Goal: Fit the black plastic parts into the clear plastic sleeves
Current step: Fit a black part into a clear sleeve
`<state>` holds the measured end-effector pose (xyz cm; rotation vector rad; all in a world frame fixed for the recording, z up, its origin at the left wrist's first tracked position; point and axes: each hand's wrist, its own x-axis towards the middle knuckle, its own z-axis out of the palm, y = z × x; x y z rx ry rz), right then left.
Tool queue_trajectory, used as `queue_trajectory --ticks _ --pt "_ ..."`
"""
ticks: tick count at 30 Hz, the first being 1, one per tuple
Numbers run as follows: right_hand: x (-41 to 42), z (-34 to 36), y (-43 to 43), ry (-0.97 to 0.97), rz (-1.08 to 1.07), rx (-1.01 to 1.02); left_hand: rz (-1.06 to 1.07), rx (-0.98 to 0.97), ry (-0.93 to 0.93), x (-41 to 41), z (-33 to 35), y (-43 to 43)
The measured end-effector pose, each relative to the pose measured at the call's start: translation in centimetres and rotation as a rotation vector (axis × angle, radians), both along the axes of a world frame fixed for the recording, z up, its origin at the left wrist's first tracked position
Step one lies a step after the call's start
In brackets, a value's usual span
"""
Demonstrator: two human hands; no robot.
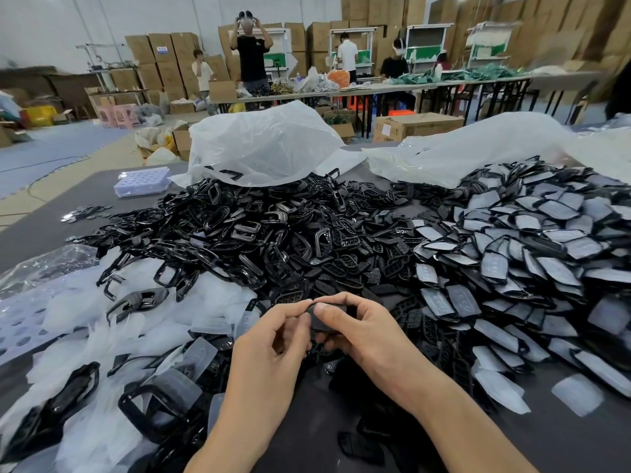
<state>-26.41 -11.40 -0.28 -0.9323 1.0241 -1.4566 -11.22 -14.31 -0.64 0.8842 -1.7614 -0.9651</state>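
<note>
Both hands meet at the near middle of the table over one black plastic part [321, 320]. My left hand [273, 339] pinches its left end with fingertips, and my right hand [362, 327] curls round it with the thumb pressed on top. Whether a clear sleeve covers the part is hard to tell. A big heap of loose black parts [273, 240] lies just beyond the hands. Clear plastic sleeves [112, 329] are spread at the near left. Sleeved parts [532, 254] pile up on the right.
The dark table [314, 425] shows bare between my forearms. Two large plastic bags [263, 141] lie at the table's far side, with a clear perforated tray [141, 181] at far left. People work at long tables among stacked cardboard boxes in the background.
</note>
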Motion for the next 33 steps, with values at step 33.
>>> queue_trajectory --ticks 33 --pt "-1.1 1.2 0.6 -0.031 -0.263 -0.035 -0.176 -0.61 -0.467 -1.1 0.4 2.5"
